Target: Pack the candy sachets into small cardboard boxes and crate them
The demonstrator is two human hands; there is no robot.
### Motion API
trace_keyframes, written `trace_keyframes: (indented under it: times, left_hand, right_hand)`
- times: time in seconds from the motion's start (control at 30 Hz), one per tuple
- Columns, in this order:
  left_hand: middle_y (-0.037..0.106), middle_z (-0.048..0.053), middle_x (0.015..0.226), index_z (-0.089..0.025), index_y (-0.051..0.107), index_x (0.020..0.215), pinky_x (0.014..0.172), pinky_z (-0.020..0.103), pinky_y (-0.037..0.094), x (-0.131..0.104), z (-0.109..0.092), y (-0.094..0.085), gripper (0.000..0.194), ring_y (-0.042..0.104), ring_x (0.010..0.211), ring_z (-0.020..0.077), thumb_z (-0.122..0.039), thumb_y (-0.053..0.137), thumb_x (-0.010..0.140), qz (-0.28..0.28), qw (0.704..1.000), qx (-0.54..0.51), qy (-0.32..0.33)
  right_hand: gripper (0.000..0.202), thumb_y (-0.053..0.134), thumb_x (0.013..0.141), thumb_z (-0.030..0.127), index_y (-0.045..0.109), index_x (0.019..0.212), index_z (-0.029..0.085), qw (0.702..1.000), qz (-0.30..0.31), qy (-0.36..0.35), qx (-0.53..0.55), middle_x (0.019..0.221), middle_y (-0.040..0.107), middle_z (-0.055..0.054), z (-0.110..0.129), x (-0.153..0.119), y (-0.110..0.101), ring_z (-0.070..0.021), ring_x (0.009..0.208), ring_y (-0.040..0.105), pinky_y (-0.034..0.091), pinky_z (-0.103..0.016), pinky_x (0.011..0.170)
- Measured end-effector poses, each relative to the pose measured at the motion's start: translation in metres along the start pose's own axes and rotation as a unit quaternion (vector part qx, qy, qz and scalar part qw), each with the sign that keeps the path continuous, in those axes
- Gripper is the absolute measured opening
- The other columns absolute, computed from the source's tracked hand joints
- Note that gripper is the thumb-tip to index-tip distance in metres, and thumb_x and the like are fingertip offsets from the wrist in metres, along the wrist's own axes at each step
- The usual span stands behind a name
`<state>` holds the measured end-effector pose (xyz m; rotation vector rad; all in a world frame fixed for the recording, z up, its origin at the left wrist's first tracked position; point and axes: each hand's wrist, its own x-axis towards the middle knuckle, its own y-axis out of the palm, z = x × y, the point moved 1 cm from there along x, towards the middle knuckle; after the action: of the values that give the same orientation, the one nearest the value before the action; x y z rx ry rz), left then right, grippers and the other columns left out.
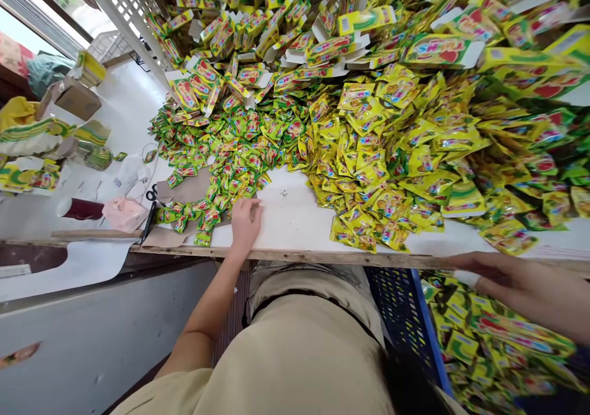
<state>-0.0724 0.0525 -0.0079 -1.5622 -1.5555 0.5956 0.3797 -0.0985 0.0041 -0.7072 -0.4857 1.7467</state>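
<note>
My left hand [246,221] rests at the table's front edge beside green candy packets [239,150], its fingers curled; whether anything small is in them is hidden. On the right, my right hand [488,276] is over the table edge and above a blue crate [431,329], its fingers apart and holding nothing, with something white around one finger. Yellow packets [369,163] lie in a big heap on the white table [290,218] between the hands. Yellow and green packets and flat boxes [502,335] fill the crate.
Open printed boxes [322,49] are piled behind the packets. Left of the green packets lie scissors [152,195], a pink cloth or bag [123,212] and a dark red cylinder [83,209]. A brown carton [77,98] stands farther back, near a window.
</note>
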Motion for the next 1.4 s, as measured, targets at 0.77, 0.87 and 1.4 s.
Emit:
trace_keyframes:
  times: [0.77,0.87,1.4]
  left_hand:
    - [0.064,0.015,0.108,-0.014,0.064,0.106,0.099,0.046,0.039,0.141,-0.013,0.037,0.026,0.056,0.108,0.0298,-0.024,0.059,0.082,0.017,1.0,0.008,0.015]
    - [0.068,0.013,0.105,-0.016,0.066,0.105,0.097,0.046,0.039,0.129,-0.02,0.048,0.024,0.059,0.103,0.0283,-0.024,0.056,0.084,0.072,0.996,-0.006,0.055]
    - [0.049,0.021,0.13,-0.011,0.045,0.126,0.109,0.044,0.031,0.335,0.062,-0.057,0.055,0.041,0.128,0.0308,-0.044,0.059,0.084,-0.213,0.976,0.046,0.017]
  right_hand:
    - [0.023,0.047,0.08,0.003,0.063,0.081,0.019,0.944,-0.152,-0.219,-0.193,0.094,0.065,-0.01,0.119,0.164,0.115,-0.0243,0.086,0.055,0.043,-0.036,0.075]
    - [0.023,0.047,0.078,0.003,0.062,0.082,0.02,0.952,-0.097,-0.246,-0.154,0.097,0.066,-0.01,0.118,0.165,0.12,-0.0246,0.089,0.057,0.045,-0.037,0.076]
    - [0.028,0.047,0.08,0.009,0.057,0.099,0.028,0.972,-0.113,-0.202,0.038,0.097,0.066,-0.007,0.112,0.157,0.133,-0.0236,0.092,0.066,0.058,-0.038,0.073]
